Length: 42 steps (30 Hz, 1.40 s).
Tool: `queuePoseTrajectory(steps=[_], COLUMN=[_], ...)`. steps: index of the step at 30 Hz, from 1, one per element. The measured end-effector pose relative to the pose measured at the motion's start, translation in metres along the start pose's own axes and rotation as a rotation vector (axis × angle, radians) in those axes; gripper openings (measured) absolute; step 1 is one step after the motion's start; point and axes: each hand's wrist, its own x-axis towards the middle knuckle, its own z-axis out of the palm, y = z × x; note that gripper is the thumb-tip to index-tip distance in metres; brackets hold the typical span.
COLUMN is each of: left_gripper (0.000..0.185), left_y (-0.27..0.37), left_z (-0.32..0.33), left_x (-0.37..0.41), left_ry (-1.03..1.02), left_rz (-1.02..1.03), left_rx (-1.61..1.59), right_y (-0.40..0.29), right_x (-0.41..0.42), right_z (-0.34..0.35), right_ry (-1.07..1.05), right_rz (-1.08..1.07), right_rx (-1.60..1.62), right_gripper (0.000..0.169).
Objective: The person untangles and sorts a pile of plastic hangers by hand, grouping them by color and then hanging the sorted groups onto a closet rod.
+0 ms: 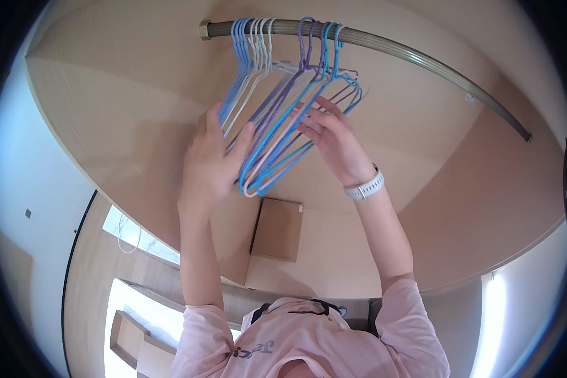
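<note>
Several clothes hangers hang by their hooks from a ribbed metal closet rod (406, 51). At the left of the bunch are light blue hangers (240, 56) and white hangers (264, 54); further right come purple hangers (302, 45), turquoise and blue ones, and a pink hanger (283, 146). My left hand (212, 156) is at the left side of the bunch, fingers by the light blue and white hangers, thumb near the purple ones. My right hand (333, 137), with a pale watch strap on the wrist, reaches in from the right, its fingertips among or behind the hangers; whether they grip is unclear.
Pale wooden wardrobe panels surround the rod. A flat brown box (278, 230) lies at the bottom of the wardrobe. Outside at lower left stand an open cardboard box (130, 330) and a marble-patterned white surface (141, 236) with a white cable.
</note>
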Motion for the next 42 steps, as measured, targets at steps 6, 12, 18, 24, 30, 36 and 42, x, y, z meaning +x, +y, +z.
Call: queuePoseTrajectory(steps=[6, 12, 18, 24, 30, 36, 42], left_gripper=[0.052, 0.036, 0.036, 0.046, 0.069, 0.078, 0.047], left_y=[-0.032, -0.025, 0.025, 0.041, 0.037, -0.007, -0.13], left_z=[0.025, 0.058, 0.059, 0.059, 0.065, 0.135, 0.247], left_x=[0.036, 0.046, 0.041, 0.046, 0.02, -0.073, -0.207], left_ry=[-0.391, -0.534, -0.53, -0.322, -0.39, -0.437, -0.667], left_rz=[-0.169, -0.324, -0.054, 0.214, 0.323, 0.079, -0.215], left_rx=[-1.101, -1.355, -1.179, -1.024, -0.994, -0.975, -0.894], right_y=[-0.004, -0.002, -0.027, -0.038, -0.038, 0.032, 0.198], right_x=[0.031, 0.051, 0.089, 0.093, 0.055, -0.017, -0.138], right_z=[0.042, 0.044, 0.024, 0.026, 0.024, -0.053, -0.15], right_ry=[-0.008, 0.013, -0.119, -0.227, -0.224, -0.148, 0.161], right_rz=[0.107, 0.184, 0.376, 0.282, 0.026, 0.342, 0.581], right_rx=[0.016, -0.145, -0.134, -0.057, -0.256, 0.059, 0.189], right_gripper=[0.039, 0.026, 0.023, 0.027, 0.029, 0.038, 0.035])
